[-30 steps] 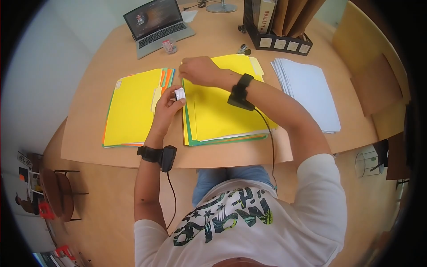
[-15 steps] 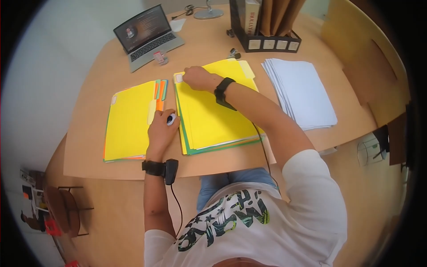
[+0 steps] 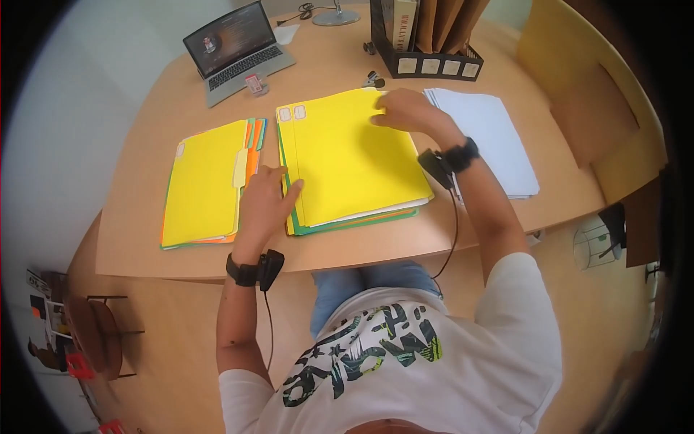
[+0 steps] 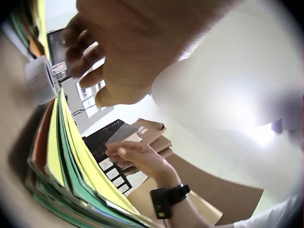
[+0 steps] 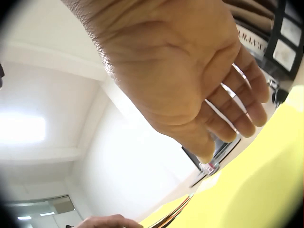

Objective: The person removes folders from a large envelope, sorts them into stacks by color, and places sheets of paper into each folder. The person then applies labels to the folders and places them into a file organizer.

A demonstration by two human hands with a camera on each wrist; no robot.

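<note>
My left hand [image 3: 269, 204] is over the gap between two folder stacks, its fingers loosely spread and holding nothing. Below its fingertips, the left wrist view has a white roll [image 4: 40, 80] standing on the table against the folder edges; in the head view the hand hides it. The middle stack's top yellow folder [image 3: 347, 159] has a red-edged white label [image 3: 300, 112] at its upper left corner, beside a similar label [image 3: 285, 114] on the folder beneath. Above this folder's upper right part is my right hand [image 3: 410, 112], fingers apart, gripping nothing.
A second stack of folders [image 3: 206, 181] lies on the left, white sheets [image 3: 488, 145] on the right. Behind them stand a laptop [image 3: 242, 54], a small clear-and-red item [image 3: 255, 84], black clips [image 3: 373, 79] and a black file holder [image 3: 437, 66] with books and brown folders.
My right hand has left the folder's upper left corner and moved right, uncovering the second label. My left hand has let go of the white roll and its fingers have spread.
</note>
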